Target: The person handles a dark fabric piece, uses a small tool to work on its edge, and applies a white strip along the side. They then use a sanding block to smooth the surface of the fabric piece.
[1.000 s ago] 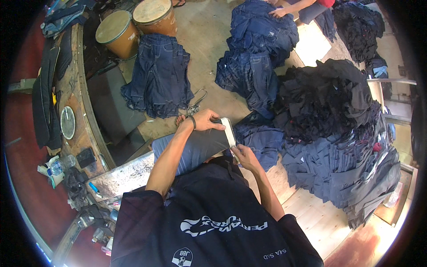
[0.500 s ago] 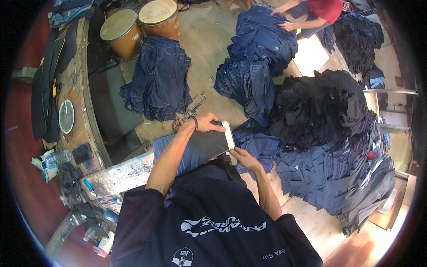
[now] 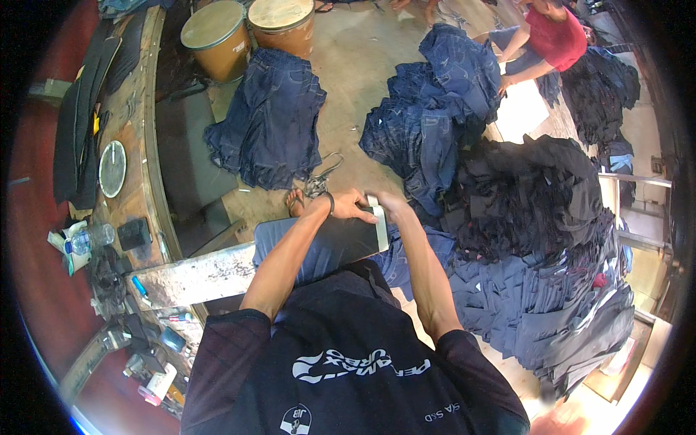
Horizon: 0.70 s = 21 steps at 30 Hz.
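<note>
A dark denim garment [image 3: 312, 250] is drawn over a narrow board whose pale end [image 3: 381, 230] sticks out at the right. At the far corner of that end, my left hand [image 3: 345, 205] closes on the cloth, its thumb lying on top near the pale edge. My right hand [image 3: 392, 209] is at the same corner, close to the left fingertips. Motion smears its fingers, so their grip does not show. Between the hands a small pale bit of the board end is visible.
Stacked jeans [image 3: 272, 119] lie ahead, with another jeans pile [image 3: 435, 109] to the right. Black garments [image 3: 525, 185] and grey-black ones [image 3: 536, 290] heap at my right. Two brown drums [image 3: 217, 47] stand far left. A person in a red shirt [image 3: 554, 40] handles the farther jeans.
My right hand has moved from the near side of the board's pale end to its far corner, beside my left hand. The left hand stays at that corner. The view has shifted slightly.
</note>
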Each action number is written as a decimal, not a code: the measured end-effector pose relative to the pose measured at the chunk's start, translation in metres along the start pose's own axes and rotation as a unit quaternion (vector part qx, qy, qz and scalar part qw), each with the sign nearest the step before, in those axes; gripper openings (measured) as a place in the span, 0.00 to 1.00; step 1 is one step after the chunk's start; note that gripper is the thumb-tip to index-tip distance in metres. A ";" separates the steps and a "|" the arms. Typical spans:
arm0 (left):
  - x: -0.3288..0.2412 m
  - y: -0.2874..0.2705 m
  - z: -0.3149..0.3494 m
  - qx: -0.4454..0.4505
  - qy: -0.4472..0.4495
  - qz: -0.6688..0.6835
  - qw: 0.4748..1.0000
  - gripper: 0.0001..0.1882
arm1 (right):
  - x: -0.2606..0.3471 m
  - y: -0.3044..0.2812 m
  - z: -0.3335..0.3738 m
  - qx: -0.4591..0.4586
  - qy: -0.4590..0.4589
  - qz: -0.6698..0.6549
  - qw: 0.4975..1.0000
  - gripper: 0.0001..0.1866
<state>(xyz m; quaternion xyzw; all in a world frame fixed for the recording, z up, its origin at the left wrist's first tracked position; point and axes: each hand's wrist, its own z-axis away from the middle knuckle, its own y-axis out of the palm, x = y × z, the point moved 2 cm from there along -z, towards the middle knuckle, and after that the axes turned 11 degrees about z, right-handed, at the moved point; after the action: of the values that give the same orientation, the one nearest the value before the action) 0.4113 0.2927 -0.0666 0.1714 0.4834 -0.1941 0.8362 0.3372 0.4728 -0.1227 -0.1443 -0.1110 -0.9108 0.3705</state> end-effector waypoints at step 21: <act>0.014 0.004 -0.010 0.014 0.027 -0.059 0.998 0.45 | 0.085 0.043 0.129 -0.121 -0.236 -0.031 0.964 0.19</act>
<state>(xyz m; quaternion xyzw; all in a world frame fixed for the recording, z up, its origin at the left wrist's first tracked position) 0.4125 0.2987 -0.0829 0.1600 0.5124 -0.2448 0.8074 0.3331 0.4278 0.0315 -0.3954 -0.0884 -0.8685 0.2854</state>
